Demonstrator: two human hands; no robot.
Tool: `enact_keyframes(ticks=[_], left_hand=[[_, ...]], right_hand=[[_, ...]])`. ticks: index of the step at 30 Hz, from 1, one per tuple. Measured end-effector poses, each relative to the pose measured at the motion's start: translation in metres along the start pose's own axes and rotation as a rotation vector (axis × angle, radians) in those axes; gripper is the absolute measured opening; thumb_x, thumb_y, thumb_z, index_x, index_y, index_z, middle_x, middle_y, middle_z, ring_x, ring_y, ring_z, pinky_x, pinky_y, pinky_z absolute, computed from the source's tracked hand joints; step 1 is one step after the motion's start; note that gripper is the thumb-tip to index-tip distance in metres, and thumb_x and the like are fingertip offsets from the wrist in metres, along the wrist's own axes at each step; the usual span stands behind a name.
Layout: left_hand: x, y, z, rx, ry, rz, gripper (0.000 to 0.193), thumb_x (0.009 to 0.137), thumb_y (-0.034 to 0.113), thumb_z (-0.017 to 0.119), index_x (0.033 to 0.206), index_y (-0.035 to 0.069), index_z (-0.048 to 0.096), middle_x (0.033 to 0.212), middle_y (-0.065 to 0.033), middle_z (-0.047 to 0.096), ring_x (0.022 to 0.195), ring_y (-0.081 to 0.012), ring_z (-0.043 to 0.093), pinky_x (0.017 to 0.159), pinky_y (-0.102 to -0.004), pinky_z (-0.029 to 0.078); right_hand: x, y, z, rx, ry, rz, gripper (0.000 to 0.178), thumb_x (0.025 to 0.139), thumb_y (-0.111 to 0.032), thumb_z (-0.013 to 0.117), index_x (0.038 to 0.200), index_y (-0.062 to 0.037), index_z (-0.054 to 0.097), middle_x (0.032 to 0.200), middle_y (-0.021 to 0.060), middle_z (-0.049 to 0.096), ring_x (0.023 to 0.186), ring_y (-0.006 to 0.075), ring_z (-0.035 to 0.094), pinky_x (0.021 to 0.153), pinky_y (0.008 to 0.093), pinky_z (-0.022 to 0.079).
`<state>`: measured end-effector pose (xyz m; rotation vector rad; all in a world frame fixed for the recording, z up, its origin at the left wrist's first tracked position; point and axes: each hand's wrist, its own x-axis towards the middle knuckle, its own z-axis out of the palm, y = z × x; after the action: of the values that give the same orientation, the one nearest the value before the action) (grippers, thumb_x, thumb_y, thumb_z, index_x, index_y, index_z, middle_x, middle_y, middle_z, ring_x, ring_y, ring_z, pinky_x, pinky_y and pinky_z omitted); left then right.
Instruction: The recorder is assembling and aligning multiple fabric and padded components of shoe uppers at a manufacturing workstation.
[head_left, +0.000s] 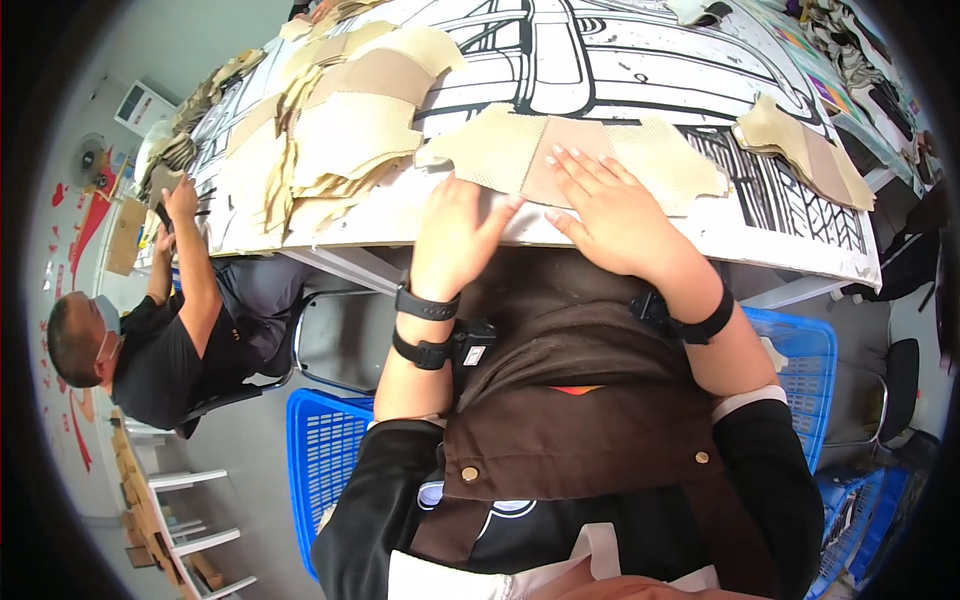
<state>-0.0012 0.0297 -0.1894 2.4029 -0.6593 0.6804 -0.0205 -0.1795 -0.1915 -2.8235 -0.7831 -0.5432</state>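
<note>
A cut fabric piece (490, 150), cream mesh on both sides with a tan panel across its middle, lies spread near the front edge of the table. My right hand (615, 215) rests flat over it, open, with fingers stretched across the tan panel and the right mesh part. At the piece's lower left edge is my left hand (450, 235), its thumb stretched toward the tan panel and apart from the fingers. Those fingers are foreshortened and their tips hard to make out. Left of the piece, a stack of similar fabric pieces (350, 130) reaches the table's front edge.
More layered pieces (805, 155) lie at the table's right end. The white table (680, 60) carries bold black line drawings. Blue plastic baskets (330, 440) stand beside me on both sides. At the left, a masked person (190, 320) sits handling dark material.
</note>
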Motion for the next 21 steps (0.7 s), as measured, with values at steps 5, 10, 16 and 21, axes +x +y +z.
enact_keyframes(ticks=[5, 10, 16, 21], left_hand=[[0.020, -0.002, 0.009, -0.692, -0.054, -0.384, 0.033, 0.082, 0.014, 0.067, 0.108, -0.004, 0.057, 0.101, -0.0095, 0.064, 0.087, -0.0123, 0.060, 0.079, -0.0261, 0.046], [0.013, 0.012, 0.016, -1.097, 0.109, -0.450, 0.031, 0.081, 0.000, 0.062, 0.110, -0.003, 0.053, 0.103, -0.0089, 0.061, 0.091, -0.0143, 0.059, 0.081, -0.0265, 0.047], [-0.035, 0.038, 0.009, -1.047, 0.130, -0.325, 0.039, 0.083, -0.002, 0.059, 0.120, -0.003, 0.047, 0.111, -0.0107, 0.057, 0.098, -0.0176, 0.056, 0.082, -0.0291, 0.047], [-0.055, 0.026, 0.015, -0.931, 0.082, -0.274, 0.038, 0.083, 0.004, 0.062, 0.119, -0.003, 0.052, 0.113, -0.0119, 0.058, 0.103, -0.0204, 0.056, 0.088, -0.0314, 0.044]], right_hand=[[0.004, 0.009, -0.006, 0.132, -0.106, -0.025, 0.055, 0.094, -0.039, 0.037, 0.134, -0.0011, 0.038, 0.138, 0.0168, 0.040, 0.130, 0.0279, 0.034, 0.108, 0.0400, 0.023], [0.013, 0.014, -0.028, 0.361, -0.179, 0.016, 0.045, 0.092, -0.031, 0.042, 0.126, -0.0014, 0.049, 0.125, 0.0142, 0.054, 0.118, 0.0287, 0.047, 0.103, 0.0401, 0.031], [0.037, 0.006, -0.047, 0.397, 0.189, -0.014, 0.045, 0.085, -0.030, 0.055, 0.120, -0.0024, 0.052, 0.115, 0.0151, 0.057, 0.112, 0.0313, 0.049, 0.100, 0.0402, 0.034], [0.048, 0.006, -0.050, 0.423, 0.094, -0.062, 0.056, 0.078, -0.043, 0.064, 0.117, -0.0048, 0.053, 0.115, 0.0142, 0.056, 0.112, 0.0315, 0.047, 0.103, 0.0420, 0.028]])
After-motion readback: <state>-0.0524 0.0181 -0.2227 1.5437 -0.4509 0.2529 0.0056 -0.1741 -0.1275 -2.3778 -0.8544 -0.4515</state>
